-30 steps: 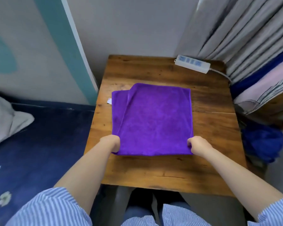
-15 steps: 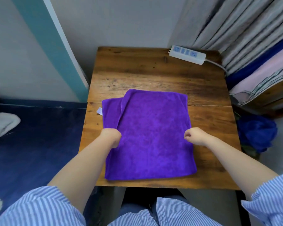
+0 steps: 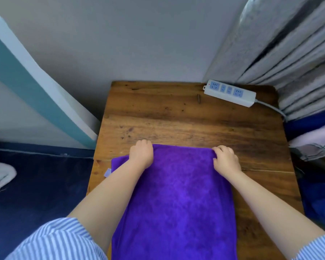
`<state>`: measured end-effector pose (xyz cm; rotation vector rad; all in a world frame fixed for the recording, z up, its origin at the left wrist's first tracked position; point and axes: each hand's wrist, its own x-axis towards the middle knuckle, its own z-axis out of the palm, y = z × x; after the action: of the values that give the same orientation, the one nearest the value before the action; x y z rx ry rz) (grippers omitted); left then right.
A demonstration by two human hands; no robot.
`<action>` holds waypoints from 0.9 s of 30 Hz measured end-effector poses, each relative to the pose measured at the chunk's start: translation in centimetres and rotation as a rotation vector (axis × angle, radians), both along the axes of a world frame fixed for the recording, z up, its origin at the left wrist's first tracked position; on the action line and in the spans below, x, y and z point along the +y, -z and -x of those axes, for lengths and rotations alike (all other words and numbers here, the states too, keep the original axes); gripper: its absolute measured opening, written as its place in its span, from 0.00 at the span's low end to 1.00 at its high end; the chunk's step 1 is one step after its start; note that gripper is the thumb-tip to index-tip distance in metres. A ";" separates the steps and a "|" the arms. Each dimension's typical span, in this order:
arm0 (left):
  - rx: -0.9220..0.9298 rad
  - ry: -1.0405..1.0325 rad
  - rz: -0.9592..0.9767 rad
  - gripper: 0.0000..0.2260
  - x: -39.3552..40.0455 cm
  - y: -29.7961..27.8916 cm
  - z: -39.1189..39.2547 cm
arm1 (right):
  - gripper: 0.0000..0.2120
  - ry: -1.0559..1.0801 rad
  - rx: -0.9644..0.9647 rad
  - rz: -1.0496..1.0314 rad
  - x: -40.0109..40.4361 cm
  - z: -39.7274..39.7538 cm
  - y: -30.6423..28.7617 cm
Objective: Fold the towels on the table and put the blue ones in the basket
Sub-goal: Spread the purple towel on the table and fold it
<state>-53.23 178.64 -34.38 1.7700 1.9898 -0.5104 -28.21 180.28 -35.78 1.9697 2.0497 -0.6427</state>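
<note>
A purple towel [image 3: 176, 199] lies folded on the wooden table [image 3: 176, 117], reaching from mid-table down past the near edge of the view. My left hand [image 3: 142, 155] rests on its far left corner, fingers curled over the far edge. At the far right corner my right hand [image 3: 225, 159] grips the far edge in the same way. A lower layer of the towel with a small white tag [image 3: 107, 173] sticks out at the left. Blue cloth [image 3: 319, 199] lies low at the right of the table; no basket is clearly visible.
A white power strip [image 3: 230, 92] with its cable lies at the table's far right corner. Grey curtains [image 3: 289, 53] and hanging cloths crowd the right side. A wall stands behind the table, a dark blue bed surface to the left.
Both hands have moved from the towel's near edge to its far edge, carrying the near edge over. The camera has tilted, so the towel sits lower in view.
</note>
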 end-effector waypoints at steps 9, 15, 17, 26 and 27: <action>-0.183 0.114 -0.086 0.09 -0.1 1.9 0.9 | 0.06 -0.034 -0.024 0.097 1.6 -0.4 0.2; -0.598 -0.134 0.033 0.04 -4.1 -1.5 5.4 | 0.07 -0.222 0.245 0.286 1.7 -1.0 -2.8; -0.724 -0.329 0.128 0.05 -5.8 -2.4 7.1 | 0.10 -0.252 0.247 0.329 1.6 -0.7 -3.7; -0.341 -0.450 -0.064 0.07 -7.2 -0.3 10.9 | 0.12 -0.221 0.037 0.072 2.9 3.8 -2.1; -0.258 -0.411 -0.088 0.08 -7.0 0.2 10.7 | 0.12 -0.226 0.012 0.040 2.7 4.0 -1.5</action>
<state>-63.96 171.64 -34.56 1.3364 2.1305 -0.0588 -32.19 183.03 -34.26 1.6827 2.2058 -0.6407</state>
